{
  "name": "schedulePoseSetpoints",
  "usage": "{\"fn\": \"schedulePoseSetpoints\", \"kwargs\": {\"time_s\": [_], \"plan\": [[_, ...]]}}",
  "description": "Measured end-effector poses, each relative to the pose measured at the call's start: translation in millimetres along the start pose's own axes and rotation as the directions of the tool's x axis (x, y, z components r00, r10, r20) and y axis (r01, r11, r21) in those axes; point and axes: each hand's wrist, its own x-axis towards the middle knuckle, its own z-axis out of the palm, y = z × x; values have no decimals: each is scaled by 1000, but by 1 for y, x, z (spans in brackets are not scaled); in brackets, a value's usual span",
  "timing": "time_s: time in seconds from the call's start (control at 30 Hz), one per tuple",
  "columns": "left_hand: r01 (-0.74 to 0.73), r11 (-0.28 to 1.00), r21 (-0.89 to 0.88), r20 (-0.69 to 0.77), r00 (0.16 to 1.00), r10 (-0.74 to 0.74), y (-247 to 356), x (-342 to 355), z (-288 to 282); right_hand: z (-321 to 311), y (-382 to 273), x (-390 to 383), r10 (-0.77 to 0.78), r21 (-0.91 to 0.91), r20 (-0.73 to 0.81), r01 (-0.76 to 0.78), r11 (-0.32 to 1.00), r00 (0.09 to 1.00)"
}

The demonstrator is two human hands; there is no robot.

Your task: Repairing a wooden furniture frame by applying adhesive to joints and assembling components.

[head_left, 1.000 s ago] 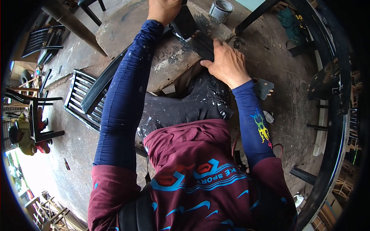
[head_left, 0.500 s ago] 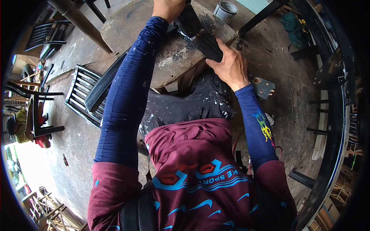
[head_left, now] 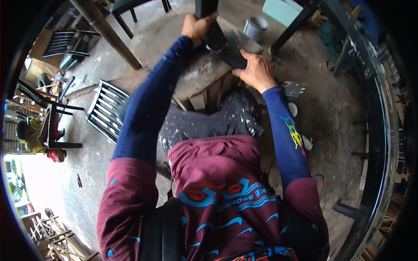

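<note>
My left hand is closed on an upright black wooden piece near the top of the view. My right hand has its thumb and fingers wrapped on the lower black bar of the same angled piece. The piece rests over a worn, stained round platform between my arms, above my paint-spattered trousers. A toothed metal plate lies on the floor just right of my right forearm.
A paint can stands behind the piece. A slatted black chair part lies left, near a post. Chair frames surround these. A person in an olive top works at far left. A long black frame runs along the right.
The whole view has shifted, so the surroundings sit lower in the picture. My left hand now shows its fingers on the upright piece; both hands stay on the black wood.
</note>
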Motion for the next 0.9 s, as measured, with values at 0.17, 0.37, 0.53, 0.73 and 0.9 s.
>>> {"fn": "schedulePoseSetpoints", "kwargs": {"time_s": [0.17,0.37,0.53,0.73,0.9], "plan": [[-110,986,-126,-142,986,92,73,15,33,-91,9,29,-3,-208,56,15,978,998],[-30,880,-473,-306,943,-133,118,30,49,-200,-41,58,-124,-553,207,221,804,970],[6,628,-778,-302,874,-381,106,16,72,-242,-85,64,-33,-665,354,276,694,935],[39,376,-926,-220,753,-620,48,-2,96,-235,-82,100,-21,-662,500,398,635,866],[143,365,-920,-134,761,-635,-5,-17,99,-207,-89,127,95,-696,545,386,605,833]]}}
